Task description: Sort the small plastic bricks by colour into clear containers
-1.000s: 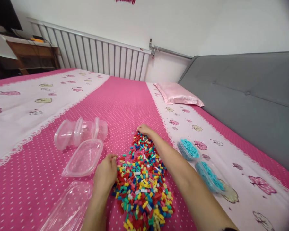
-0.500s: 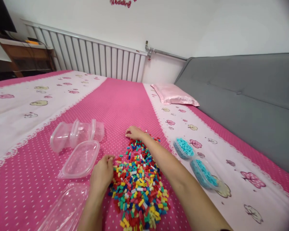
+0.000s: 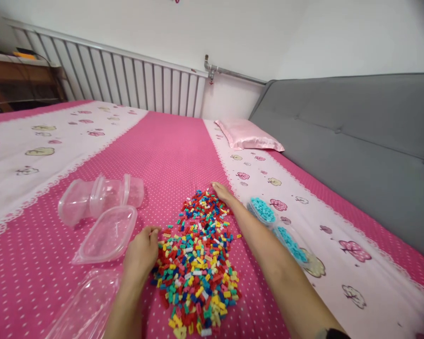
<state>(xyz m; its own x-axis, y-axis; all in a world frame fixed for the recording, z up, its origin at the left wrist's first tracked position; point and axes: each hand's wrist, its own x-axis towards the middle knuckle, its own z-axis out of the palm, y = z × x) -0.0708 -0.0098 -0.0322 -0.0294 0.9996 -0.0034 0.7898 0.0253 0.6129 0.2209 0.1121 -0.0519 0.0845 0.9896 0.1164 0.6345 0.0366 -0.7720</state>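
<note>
A long heap of small multicoloured building bricks (image 3: 194, 263) lies loose on the pink dotted bedspread. At its left edge rests my left hand (image 3: 143, 249), fingers loosely bent but apart, with no brick visible in it. My right hand (image 3: 222, 192) is at the far right edge of the heap, its fingers partly hidden and seemingly outstretched, and nothing held shows. To the right of my right forearm stand two clear tubs of light-blue bricks, one farther tub (image 3: 262, 210) and one nearer tub (image 3: 291, 247).
Left of the heap are nested clear tubs (image 3: 101, 195) on their side, a clear lid or shallow tub (image 3: 108, 233) and another clear plastic piece (image 3: 86, 301). A pink pillow (image 3: 249, 134) lies by the grey headboard (image 3: 356, 141). A white radiator (image 3: 127, 77) lines the wall.
My right hand has moved from the heap's far left side across to its far right side, uncovering the far bricks. My left hand stays by the left edge. The view has shifted slightly right.
</note>
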